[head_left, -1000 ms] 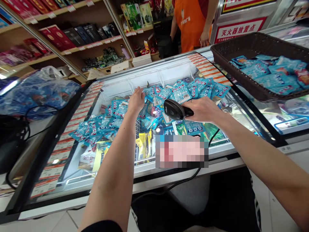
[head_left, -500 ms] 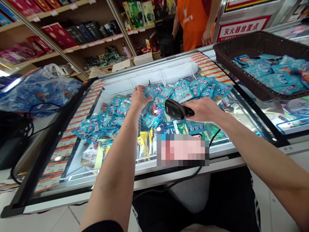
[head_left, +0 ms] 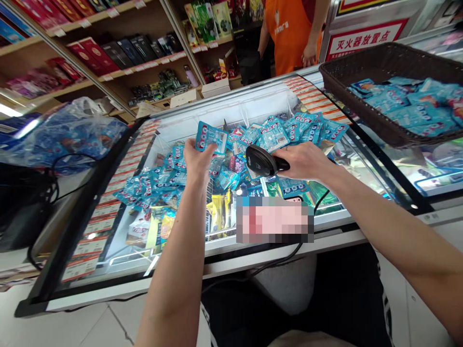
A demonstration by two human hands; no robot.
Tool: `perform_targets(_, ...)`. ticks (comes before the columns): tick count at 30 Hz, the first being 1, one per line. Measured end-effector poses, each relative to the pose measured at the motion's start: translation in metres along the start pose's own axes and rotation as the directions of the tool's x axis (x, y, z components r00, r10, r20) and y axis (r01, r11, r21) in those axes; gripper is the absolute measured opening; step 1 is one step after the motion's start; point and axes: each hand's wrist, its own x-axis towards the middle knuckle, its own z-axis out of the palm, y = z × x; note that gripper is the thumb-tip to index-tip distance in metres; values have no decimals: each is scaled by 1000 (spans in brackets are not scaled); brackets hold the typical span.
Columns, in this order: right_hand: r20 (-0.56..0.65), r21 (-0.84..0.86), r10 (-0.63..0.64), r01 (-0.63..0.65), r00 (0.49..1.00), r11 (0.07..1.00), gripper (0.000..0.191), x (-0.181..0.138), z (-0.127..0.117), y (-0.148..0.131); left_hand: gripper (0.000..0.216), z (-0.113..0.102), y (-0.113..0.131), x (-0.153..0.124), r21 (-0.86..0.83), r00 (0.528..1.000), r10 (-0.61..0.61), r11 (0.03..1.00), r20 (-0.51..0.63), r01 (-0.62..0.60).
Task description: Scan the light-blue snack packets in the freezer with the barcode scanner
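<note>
My left hand (head_left: 197, 159) is closed on a blue snack packet (head_left: 211, 137), lifted above the glass lid of a chest freezer (head_left: 253, 103) with its barcode side toward me. My right hand (head_left: 306, 161) grips a black barcode scanner (head_left: 261, 161), whose head points left toward the lifted packet, a short way from it. Several more blue packets (head_left: 289, 130) lie heaped on the glass behind and to the left of both hands. The scanner's black cable (head_left: 282, 260) hangs down over the freezer's front edge.
A dark woven basket (head_left: 365, 103) with several blue packets stands at the right on the freezer. A clear plastic bag (head_left: 65, 132) of goods lies at the left. A person in an orange apron (head_left: 289, 33) stands behind the freezer. Shelves (head_left: 108, 53) of boxed goods line the back.
My left hand took one blue packet from the heap and raised it off the glass. My right hand with the scanner stayed nearly still.
</note>
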Motion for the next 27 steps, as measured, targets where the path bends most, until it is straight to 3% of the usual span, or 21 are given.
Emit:
perform_targets(3,-15,-4,-10,10,1000,1000,35,0,1,-1,53,-5,5,-18,-127,999,9,992,36,-4)
perform_targets(9,-40,-11,-3,2,999,1000,35,0,2,-3,36,-6,5,-27,-287,982,-20,955,189,75)
perform_targets(13,-73,-4,4,-4,997,1000,36,0,1,-4,36,1,6,-31,-308,974,25,950,227,48)
perform_targets(18,-80,20,25,-24,996,1000,38,-1,1,-5,35,3,9,-34,-295,972,48,955,230,23)
perform_targets(27,-105,6,34,-34,994,999,39,1,4,-7,36,0,4,-27,-264,987,117,961,112,-84)
